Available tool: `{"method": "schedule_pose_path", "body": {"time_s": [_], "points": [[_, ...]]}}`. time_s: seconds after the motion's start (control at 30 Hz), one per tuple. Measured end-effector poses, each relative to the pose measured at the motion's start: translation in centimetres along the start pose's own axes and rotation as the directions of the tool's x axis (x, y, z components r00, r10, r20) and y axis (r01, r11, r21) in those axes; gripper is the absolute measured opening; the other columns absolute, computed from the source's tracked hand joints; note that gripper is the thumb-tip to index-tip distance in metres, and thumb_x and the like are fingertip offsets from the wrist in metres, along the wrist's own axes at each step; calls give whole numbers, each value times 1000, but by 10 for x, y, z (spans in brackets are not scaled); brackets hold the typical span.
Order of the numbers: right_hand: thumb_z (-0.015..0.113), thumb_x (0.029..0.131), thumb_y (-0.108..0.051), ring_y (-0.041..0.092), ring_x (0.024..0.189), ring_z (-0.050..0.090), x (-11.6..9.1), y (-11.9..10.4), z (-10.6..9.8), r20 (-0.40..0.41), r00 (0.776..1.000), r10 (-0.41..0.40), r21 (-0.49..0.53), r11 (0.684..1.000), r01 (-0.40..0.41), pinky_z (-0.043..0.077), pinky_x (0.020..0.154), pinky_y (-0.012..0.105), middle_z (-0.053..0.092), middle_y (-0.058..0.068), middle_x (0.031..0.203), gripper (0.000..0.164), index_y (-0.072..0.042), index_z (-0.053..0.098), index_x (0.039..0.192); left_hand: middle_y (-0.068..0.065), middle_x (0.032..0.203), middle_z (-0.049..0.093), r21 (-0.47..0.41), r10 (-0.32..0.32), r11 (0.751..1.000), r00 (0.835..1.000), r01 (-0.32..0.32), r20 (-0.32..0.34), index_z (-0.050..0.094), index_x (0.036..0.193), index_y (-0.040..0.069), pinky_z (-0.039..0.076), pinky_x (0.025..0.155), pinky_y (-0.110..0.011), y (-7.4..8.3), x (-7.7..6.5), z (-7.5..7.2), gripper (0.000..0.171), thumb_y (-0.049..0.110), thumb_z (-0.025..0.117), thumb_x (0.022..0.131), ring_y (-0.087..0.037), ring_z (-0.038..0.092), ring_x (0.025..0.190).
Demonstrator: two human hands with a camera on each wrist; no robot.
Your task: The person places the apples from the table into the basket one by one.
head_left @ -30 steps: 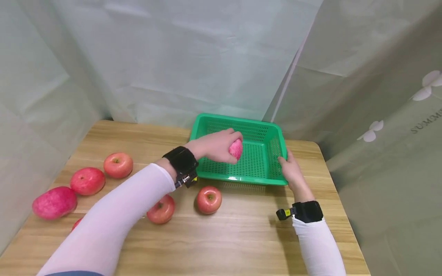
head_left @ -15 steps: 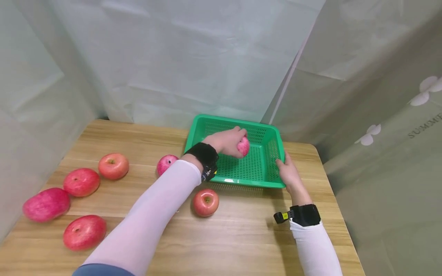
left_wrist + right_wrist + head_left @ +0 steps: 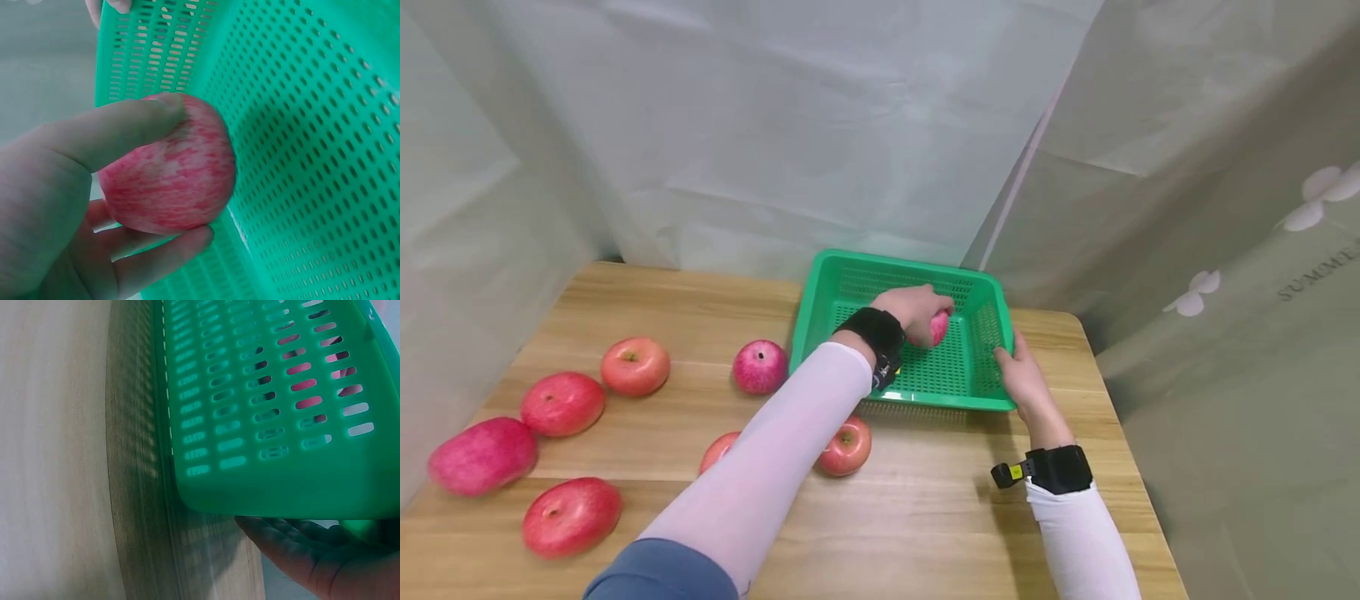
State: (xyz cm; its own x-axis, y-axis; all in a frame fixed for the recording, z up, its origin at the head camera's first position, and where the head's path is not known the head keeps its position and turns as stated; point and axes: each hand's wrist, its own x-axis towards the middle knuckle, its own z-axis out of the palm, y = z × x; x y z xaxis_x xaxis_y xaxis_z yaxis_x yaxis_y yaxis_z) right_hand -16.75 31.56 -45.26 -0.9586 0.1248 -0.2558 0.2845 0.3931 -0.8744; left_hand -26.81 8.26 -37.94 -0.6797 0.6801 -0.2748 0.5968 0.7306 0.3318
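A red-pink apple (image 3: pixel 178 181) is in my left hand (image 3: pixel 910 310), thumb on one side and fingers curled on the other. The hand is down inside the green plastic basket (image 3: pixel 925 401), over its perforated floor. My right hand (image 3: pixel 1028 383) grips the basket's right end, its thumb at the rim and its fingers along the outer side. In the right wrist view, the fingers of that hand (image 3: pixel 312 559) lie against the end wall. Pink shows through the basket's slots there. Apart from the held apple, no other fruit shows inside the basket.
A pink apple (image 3: pixel 761 367) sits left of the basket and another apple (image 3: pixel 846 447) just in front. My left sleeve partly covers a further apple (image 3: pixel 718 450). Several more red fruits, including an elongated deep-pink one (image 3: pixel 484 457), lie at the table's left. A pale curtain (image 3: pixel 812 150) hangs behind.
My left hand has moved right and lower into the basket with the apple. The pink apple left of the basket has come out from behind my arm. The right hand keeps its grip.
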Motion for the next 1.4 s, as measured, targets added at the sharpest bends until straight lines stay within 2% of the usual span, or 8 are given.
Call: {"method": "schedule_pose_path", "body": {"time_s": [0.17,0.5,0.7,0.83,0.93,1.17,1.27,1.4], "points": [[36,117,-25,43,147,39,-4,1,2,-13,1000,5,3,1000,-5,39,114,65,26,20,171,64,-20,7,174,-9,144,51,21,4,1000,1000,-5,20,55,150,32,55,84,-37,5,8,5,66,21,80,90,-22,56,111],[37,117,-27,42,148,36,-7,4,6,-20,1000,-2,-9,1000,2,35,117,65,25,19,172,64,-20,8,174,-10,145,47,14,17,1000,999,-17,44,53,150,27,56,84,-38,8,16,10,67,17,80,90,-23,56,111],[38,116,-25,43,144,41,-11,-1,9,-10,1000,-8,9,1000,8,40,113,66,29,19,170,63,-19,13,173,-11,150,53,44,19,999,1000,-19,-4,49,157,21,54,101,-43,5,16,10,72,20,81,92,-26,58,124],[38,116,-25,43,143,42,-11,-2,9,-8,1000,-2,3,1000,2,42,112,65,29,21,169,63,-19,12,173,-9,149,58,106,25,994,999,-22,-31,47,159,18,50,110,-45,4,28,14,78,25,84,90,-27,57,133],[38,116,-25,43,143,42,-12,-1,8,-12,1000,7,-3,1000,-7,42,112,64,28,22,170,64,-19,11,173,-8,148,59,147,18,989,999,-12,-38,51,156,20,51,109,-45,4,39,20,75,26,85,89,-27,58,132],[39,116,-25,43,143,41,-15,0,8,-21,1000,-1,1,1000,1,41,112,66,28,21,170,64,-20,10,173,-13,148,57,205,-13,978,998,25,-62,57,151,22,57,101,-45,9,46,29,68,23,84,89,-31,60,131],[38,116,-25,44,146,39,-15,0,9,-18,1000,-11,0,1000,11,39,114,66,27,21,171,64,-19,10,173,-17,151,55,190,-28,981,996,43,-81,55,154,20,58,99,-46,11,45,31,71,22,84,90,-33,61,130],[38,116,-27,43,147,38,-13,0,10,-20,1000,-7,-11,1000,7,38,115,66,27,19,171,64,-19,11,173,-27,159,45,119,-49,991,993,62,-107,47,160,13,56,102,-47,13,46,34,77,20,82,92,-39,60,132]]}}
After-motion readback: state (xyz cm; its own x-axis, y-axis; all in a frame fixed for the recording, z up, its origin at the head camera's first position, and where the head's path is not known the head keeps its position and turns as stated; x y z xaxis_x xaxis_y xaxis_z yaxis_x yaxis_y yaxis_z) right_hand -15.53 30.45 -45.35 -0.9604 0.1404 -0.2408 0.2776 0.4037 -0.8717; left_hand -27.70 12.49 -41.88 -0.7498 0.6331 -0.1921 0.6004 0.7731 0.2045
